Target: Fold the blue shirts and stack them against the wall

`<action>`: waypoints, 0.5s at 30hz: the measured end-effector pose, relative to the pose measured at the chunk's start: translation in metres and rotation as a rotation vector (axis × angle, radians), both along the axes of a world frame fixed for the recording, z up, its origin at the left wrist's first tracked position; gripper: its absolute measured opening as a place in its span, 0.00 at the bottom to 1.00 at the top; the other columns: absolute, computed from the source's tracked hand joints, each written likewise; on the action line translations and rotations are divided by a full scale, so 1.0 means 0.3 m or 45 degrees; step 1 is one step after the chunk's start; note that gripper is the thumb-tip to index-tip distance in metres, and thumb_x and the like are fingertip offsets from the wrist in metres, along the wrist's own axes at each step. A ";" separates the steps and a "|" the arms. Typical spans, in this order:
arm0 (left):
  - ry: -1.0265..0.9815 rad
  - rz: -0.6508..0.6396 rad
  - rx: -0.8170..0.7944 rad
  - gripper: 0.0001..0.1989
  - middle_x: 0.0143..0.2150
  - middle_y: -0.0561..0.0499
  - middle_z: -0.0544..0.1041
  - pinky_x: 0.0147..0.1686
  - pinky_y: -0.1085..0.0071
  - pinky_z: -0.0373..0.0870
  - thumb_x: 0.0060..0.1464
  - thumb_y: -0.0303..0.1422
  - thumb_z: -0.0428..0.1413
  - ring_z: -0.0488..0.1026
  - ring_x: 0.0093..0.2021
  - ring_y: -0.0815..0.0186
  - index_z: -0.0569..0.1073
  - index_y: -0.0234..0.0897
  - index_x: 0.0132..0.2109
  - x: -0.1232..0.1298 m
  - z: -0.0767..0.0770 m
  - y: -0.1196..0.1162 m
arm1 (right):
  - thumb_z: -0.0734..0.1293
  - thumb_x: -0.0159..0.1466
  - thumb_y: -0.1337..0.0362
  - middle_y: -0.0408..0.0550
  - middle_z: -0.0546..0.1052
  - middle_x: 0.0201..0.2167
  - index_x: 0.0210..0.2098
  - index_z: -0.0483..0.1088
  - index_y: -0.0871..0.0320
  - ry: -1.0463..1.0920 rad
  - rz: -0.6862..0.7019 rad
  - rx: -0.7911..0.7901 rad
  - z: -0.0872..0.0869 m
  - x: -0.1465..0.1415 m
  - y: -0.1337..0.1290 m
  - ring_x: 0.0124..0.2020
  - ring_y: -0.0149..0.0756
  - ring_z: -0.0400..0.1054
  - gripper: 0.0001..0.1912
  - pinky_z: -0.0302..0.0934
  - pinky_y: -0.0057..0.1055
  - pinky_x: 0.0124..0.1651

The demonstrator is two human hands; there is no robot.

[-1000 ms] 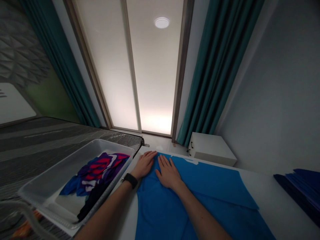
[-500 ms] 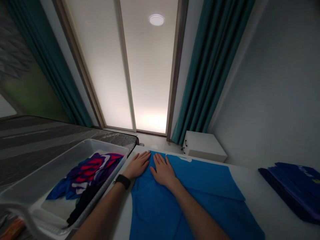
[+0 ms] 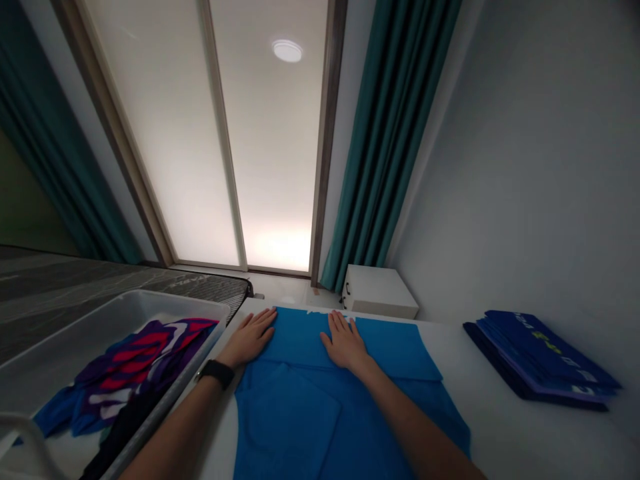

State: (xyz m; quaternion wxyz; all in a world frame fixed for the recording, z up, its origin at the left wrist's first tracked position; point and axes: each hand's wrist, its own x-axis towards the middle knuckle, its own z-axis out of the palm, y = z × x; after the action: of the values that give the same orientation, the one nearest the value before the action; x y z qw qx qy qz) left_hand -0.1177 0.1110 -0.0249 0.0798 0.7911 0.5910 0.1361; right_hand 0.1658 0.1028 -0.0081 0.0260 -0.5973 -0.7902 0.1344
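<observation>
A blue garment (image 3: 295, 407) lies spread on the white table (image 3: 480, 427), its far part folded over in a flat band with a straight crease. My left hand (image 3: 253, 337) lies flat at its far left corner, fingers stretched out and partly over the cloth's edge. A dark watch sits on that wrist. Farther right, my right hand (image 3: 345, 343) presses flat on the folded band, fingers spread and tips near the far edge. A bit of white print shows at that edge beside the fingertips. Neither hand grips the cloth.
Left of the table stands a translucent plastic bin (image 3: 145, 300) holding a crumpled purple, red and blue garment (image 3: 135, 360) and dark cloth. A stack of folded blue clothes (image 3: 540, 353) lies at the right. Beyond are a white cabinet (image 3: 380, 290), teal curtains (image 3: 385, 147) and frosted sliding doors (image 3: 270, 167).
My right hand has slid right along the garment's far edge, away from my left hand. The left hand stays at the far left corner. The view has turned a little to the right.
</observation>
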 end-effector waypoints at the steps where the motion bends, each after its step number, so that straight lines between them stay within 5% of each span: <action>1: 0.012 -0.001 -0.014 0.26 0.69 0.54 0.56 0.66 0.57 0.43 0.63 0.39 0.41 0.53 0.68 0.63 0.59 0.47 0.67 0.000 0.002 0.001 | 0.42 0.69 0.46 0.49 0.37 0.71 0.70 0.38 0.66 -0.010 -0.014 0.003 -0.001 0.034 -0.002 0.71 0.37 0.27 0.39 0.22 0.44 0.69; 8: 0.033 -0.005 -0.026 0.27 0.69 0.55 0.56 0.66 0.57 0.44 0.63 0.41 0.40 0.53 0.69 0.62 0.58 0.47 0.67 -0.006 0.001 0.010 | 0.42 0.69 0.47 0.47 0.40 0.71 0.70 0.39 0.64 -0.058 -0.125 0.033 -0.020 0.247 -0.012 0.71 0.36 0.30 0.37 0.23 0.43 0.69; 15: 0.111 0.000 -0.047 0.28 0.69 0.54 0.54 0.67 0.56 0.45 0.64 0.43 0.39 0.52 0.69 0.62 0.56 0.44 0.68 -0.002 0.013 0.006 | 0.42 0.69 0.47 0.46 0.41 0.71 0.70 0.39 0.63 -0.095 -0.181 0.039 -0.033 0.343 -0.009 0.71 0.38 0.30 0.37 0.24 0.44 0.69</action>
State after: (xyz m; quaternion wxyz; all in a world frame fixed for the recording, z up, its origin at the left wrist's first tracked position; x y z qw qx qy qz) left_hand -0.1183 0.1128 -0.0208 0.0685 0.7946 0.5964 0.0905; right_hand 0.2686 0.1003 -0.0179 0.0152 -0.6561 -0.7482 0.0977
